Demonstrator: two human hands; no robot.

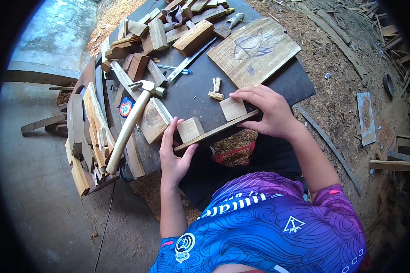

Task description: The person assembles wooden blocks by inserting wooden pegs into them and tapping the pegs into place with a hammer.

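My left hand (174,157) grips the left end of a thin wooden strip (216,130), fingers on its far side and thumb on the near side. At the strip's right end, my right hand (271,111) pinches it between thumb and fingers. The strip lies along the near edge of the dark tabletop. Two wooden blocks stand against its far side: one block (190,130) beside my left fingers, the other block (233,109) under my right fingertips. Whether they are fixed to the strip I cannot tell. Small wood offcuts (216,95) lie just beyond the right block.
On the table (193,98) a claw hammer (134,123) rests at the left, near a thicker wood block (155,120). A wide board with a drawing (255,52) lies at the far right. Piled wood pieces (157,34) and a metal ruler (191,60) sit farther back.
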